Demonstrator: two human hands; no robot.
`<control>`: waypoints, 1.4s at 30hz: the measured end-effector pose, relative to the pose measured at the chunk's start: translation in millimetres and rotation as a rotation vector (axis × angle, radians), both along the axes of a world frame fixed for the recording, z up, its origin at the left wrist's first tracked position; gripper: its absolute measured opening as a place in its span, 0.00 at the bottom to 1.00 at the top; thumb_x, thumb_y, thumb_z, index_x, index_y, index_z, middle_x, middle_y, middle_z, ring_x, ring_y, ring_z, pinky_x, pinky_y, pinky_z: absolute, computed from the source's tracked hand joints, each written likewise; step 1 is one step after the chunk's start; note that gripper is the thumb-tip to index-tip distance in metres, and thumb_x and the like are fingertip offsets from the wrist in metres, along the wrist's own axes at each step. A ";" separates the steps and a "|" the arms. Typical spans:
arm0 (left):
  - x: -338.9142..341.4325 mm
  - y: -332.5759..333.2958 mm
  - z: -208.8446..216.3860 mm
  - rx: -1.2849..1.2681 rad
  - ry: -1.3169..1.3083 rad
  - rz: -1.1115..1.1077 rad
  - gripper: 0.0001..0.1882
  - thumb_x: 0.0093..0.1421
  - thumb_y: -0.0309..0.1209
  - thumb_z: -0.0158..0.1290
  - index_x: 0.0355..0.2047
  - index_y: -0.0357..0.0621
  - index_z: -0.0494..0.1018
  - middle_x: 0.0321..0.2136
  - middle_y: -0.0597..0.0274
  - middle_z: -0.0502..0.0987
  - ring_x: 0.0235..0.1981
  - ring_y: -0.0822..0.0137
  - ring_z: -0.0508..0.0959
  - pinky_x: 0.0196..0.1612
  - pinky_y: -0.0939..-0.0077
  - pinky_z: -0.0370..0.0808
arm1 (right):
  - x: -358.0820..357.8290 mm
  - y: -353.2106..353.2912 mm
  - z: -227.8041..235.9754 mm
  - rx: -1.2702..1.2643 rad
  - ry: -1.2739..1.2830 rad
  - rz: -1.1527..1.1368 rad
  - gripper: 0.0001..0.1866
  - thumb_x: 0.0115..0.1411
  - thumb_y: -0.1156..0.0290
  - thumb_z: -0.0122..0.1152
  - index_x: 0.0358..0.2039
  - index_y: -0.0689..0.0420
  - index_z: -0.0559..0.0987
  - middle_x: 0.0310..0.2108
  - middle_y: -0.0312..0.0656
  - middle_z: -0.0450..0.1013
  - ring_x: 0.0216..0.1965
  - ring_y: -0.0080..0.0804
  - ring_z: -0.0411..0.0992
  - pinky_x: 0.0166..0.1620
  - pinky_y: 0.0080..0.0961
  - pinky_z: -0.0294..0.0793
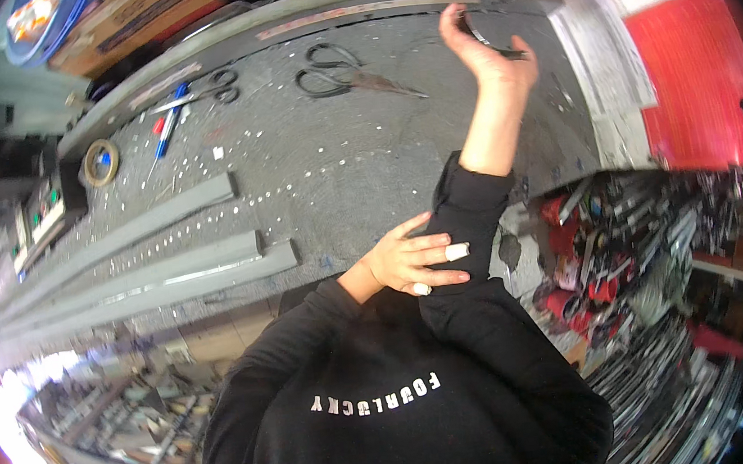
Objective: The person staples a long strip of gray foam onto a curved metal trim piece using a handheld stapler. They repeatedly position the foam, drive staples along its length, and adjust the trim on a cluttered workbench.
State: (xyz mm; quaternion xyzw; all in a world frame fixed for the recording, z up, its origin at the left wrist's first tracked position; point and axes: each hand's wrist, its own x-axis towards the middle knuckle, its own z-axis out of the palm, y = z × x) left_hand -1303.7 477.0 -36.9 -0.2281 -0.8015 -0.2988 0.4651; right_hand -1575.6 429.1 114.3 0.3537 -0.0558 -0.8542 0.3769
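Now our left hand point(415, 259) lies across the black sleeve point(470, 222) of our right forearm, touching the cloth, its fingers parted and nearly straight. White wrappings point(457, 252) cover the tips of two of those fingers. Our right hand point(493, 52) is raised over the far part of the grey counter point(364, 160), thumb and fingers well apart. A dark, curved thing point(466, 26) shows between them, against the hand; it is too blurred for us to name, and we cannot tell whether the fingers grip it.

Just left of that hand, large black-handled scissors point(328, 81) rest on the counter, their tips toward us and to the right. Farther left we see a second pair of scissors point(217, 94), a blue tool point(166, 131) close beside it, and a roll of tape point(102, 162). Nearer us on the left, long grey strips point(159, 277) stretch toward the edge, and small white bits point(220, 152) are scattered over the surface. A red panel point(700, 80) stands beyond the counter on our right.
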 end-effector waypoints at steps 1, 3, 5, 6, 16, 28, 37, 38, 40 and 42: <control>2.2 -2.9 0.2 0.053 -0.050 0.020 0.25 0.69 0.50 0.26 0.50 0.73 0.75 0.59 0.66 0.68 0.62 0.63 0.64 0.66 0.47 0.52 | -5.8 -5.2 3.1 0.005 0.023 0.026 0.31 0.52 0.61 0.51 0.51 0.69 0.58 0.45 0.54 0.60 0.49 0.50 0.61 0.52 0.54 0.63; 16.8 -12.5 5.6 0.009 -0.186 0.130 0.26 0.68 0.54 0.25 0.51 0.75 0.74 0.59 0.66 0.67 0.63 0.61 0.62 0.66 0.47 0.50 | -6.9 -13.2 8.4 0.013 0.084 0.079 0.31 0.52 0.61 0.51 0.50 0.69 0.59 0.45 0.54 0.60 0.49 0.50 0.61 0.52 0.54 0.64; 44.5 -22.4 16.0 -0.101 -0.492 0.125 0.26 0.66 0.57 0.30 0.53 0.69 0.72 0.61 0.60 0.64 0.62 0.58 0.63 0.64 0.51 0.55 | 7.0 -15.6 10.9 0.032 0.155 0.137 0.30 0.51 0.62 0.51 0.49 0.69 0.59 0.45 0.54 0.61 0.48 0.50 0.62 0.52 0.54 0.64; 60.3 -28.2 22.9 0.061 -0.522 0.143 0.28 0.64 0.59 0.32 0.51 0.63 0.74 0.58 0.58 0.67 0.57 0.56 0.69 0.59 0.53 0.61 | 19.7 -13.9 11.1 0.047 0.202 0.166 0.29 0.51 0.62 0.52 0.49 0.69 0.60 0.44 0.54 0.61 0.48 0.50 0.62 0.52 0.54 0.64; 101.2 -21.4 51.0 1.561 -0.773 -0.254 0.38 0.66 0.60 0.27 0.36 0.36 0.74 0.25 0.61 0.76 0.26 0.67 0.76 0.33 0.74 0.72 | 164.0 -54.8 16.1 0.015 0.399 0.309 0.25 0.51 0.64 0.53 0.46 0.67 0.63 0.43 0.52 0.63 0.47 0.50 0.63 0.52 0.53 0.64; 301.7 -169.1 39.0 0.171 -0.946 1.054 0.34 0.48 0.44 0.61 0.55 0.53 0.66 0.55 0.53 0.64 0.58 0.47 0.62 0.59 0.53 0.60 | 243.9 -17.5 -127.2 1.902 2.383 0.535 0.39 0.43 0.63 0.73 0.56 0.55 0.68 0.51 0.45 0.69 0.53 0.44 0.65 0.57 0.50 0.57; 292.3 -238.0 30.0 0.085 -0.856 0.899 0.28 0.41 0.41 0.66 0.42 0.48 0.71 0.47 0.55 0.68 0.50 0.54 0.69 0.53 0.57 0.65 | 313.2 27.0 -120.4 1.456 2.390 0.606 0.29 0.44 0.57 0.74 0.47 0.53 0.77 0.52 0.41 0.68 0.58 0.45 0.59 0.60 0.45 0.55; 287.2 -238.1 31.5 0.145 -0.877 0.903 0.28 0.43 0.41 0.66 0.44 0.48 0.71 0.49 0.54 0.67 0.52 0.51 0.67 0.54 0.57 0.64 | 332.9 34.1 -119.3 1.466 2.464 0.652 0.29 0.43 0.57 0.74 0.46 0.53 0.78 0.50 0.40 0.69 0.58 0.44 0.59 0.60 0.45 0.54; 282.0 -229.9 34.4 0.095 -0.793 0.850 0.27 0.45 0.42 0.65 0.45 0.48 0.71 0.51 0.53 0.66 0.53 0.49 0.66 0.55 0.56 0.63 | 356.9 36.3 -119.7 1.530 2.572 0.660 0.27 0.41 0.57 0.74 0.43 0.53 0.79 0.48 0.38 0.71 0.58 0.43 0.59 0.61 0.46 0.52; 282.8 -213.8 36.5 0.056 -0.772 0.754 0.27 0.48 0.44 0.62 0.47 0.48 0.71 0.53 0.52 0.65 0.55 0.46 0.63 0.56 0.53 0.61 | 369.3 36.8 -120.7 1.625 2.649 0.620 0.27 0.39 0.57 0.74 0.40 0.53 0.80 0.45 0.37 0.72 0.57 0.42 0.60 0.61 0.45 0.50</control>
